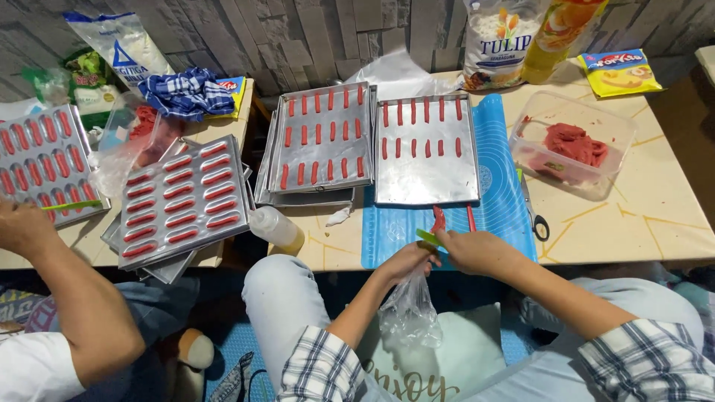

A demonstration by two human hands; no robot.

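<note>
The left hand grips a clear plastic bag that hangs down near the body. The right hand pinches a green scraper against red dough on the blue mat — just near of the right-hand tray.

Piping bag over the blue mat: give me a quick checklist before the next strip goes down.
1. Left hand holds the piping bag: ok.
2. Right hand at the green tool near the bag tip: ok.
3. Free space on the near tray: ok, front bare.
4. Red dough left in the tub: ok.
5. Dough left in bag: cannot tell.
6. Scissors clear of hands: ok.
</note>
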